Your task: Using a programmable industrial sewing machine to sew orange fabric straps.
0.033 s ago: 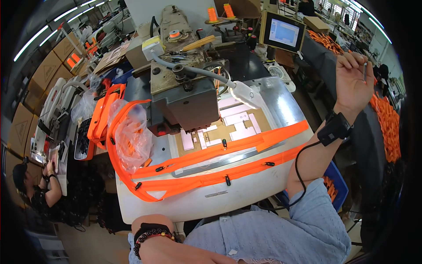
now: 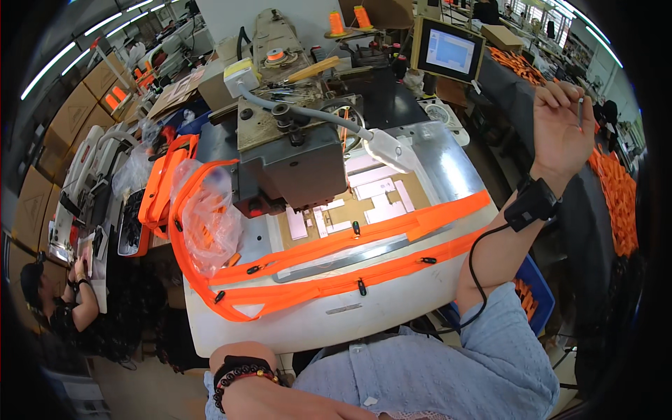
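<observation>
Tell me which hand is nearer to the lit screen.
The right hand: it is just right of the screen, slightly lower in the picture. The left hand is far below the screen, at the bottom edge.

A long orange fabric zipper strip [image 2: 308, 288] lies looped across a rounded white desk [image 2: 280, 336]. Behind it stands a bulky grey metal machine head [image 2: 301, 171], with a crumpled clear plastic bag [image 2: 211, 241] to its left. A rectangular cream-framed screen [image 2: 448, 50] sits farther back, to the right. Right of the desk, a slim grey tool [image 2: 580, 113] lies in the bare right hand [image 2: 560, 133].
</observation>
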Tool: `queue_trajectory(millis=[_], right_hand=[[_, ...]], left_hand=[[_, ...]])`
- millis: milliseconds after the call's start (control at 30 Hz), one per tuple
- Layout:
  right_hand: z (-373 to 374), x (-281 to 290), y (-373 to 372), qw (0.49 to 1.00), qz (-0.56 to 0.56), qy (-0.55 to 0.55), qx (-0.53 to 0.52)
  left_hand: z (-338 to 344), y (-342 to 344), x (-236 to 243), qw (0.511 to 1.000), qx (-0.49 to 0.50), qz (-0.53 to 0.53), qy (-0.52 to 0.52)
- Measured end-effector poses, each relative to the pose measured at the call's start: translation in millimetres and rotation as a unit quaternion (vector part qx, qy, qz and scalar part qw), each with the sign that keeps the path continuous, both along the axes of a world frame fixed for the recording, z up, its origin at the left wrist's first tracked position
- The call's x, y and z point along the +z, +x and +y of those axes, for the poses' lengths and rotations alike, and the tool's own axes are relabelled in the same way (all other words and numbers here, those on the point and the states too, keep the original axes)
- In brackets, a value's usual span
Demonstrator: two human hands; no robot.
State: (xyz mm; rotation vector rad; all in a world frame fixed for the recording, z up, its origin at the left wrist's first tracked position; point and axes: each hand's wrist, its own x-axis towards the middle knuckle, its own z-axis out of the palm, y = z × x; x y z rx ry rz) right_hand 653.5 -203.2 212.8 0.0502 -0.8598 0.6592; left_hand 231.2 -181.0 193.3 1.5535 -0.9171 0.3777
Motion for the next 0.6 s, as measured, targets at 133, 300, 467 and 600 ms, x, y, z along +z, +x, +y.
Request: queue_trajectory(millis=[133, 300, 467, 600], right_hand=[[-2.4, 1.1, -3.7, 1.000, -0.004, 0.007, -0.005], [-8.1, 4.8, -10.6, 1.000, -0.002, 0.018, 0.006], [-38.4, 16.7, -35.1, 0.998, -0.032, 0.047, -0.030], [-63.9, 23.4, -53.6, 0.989, -0.064, 0.090, -0.103]], left_hand=[[4.1, 7.5, 6.2, 0.999, -0.031, 0.022, 0.009], [4.6, 13.4, 7.1, 0.999, -0.025, 0.033, 0.032], [6.5, 18.4, 16.2, 0.990, -0.011, 0.052, 0.130], [-3.5, 22.9, 8.2, 0.986, 0.054, 0.047, 0.150]])
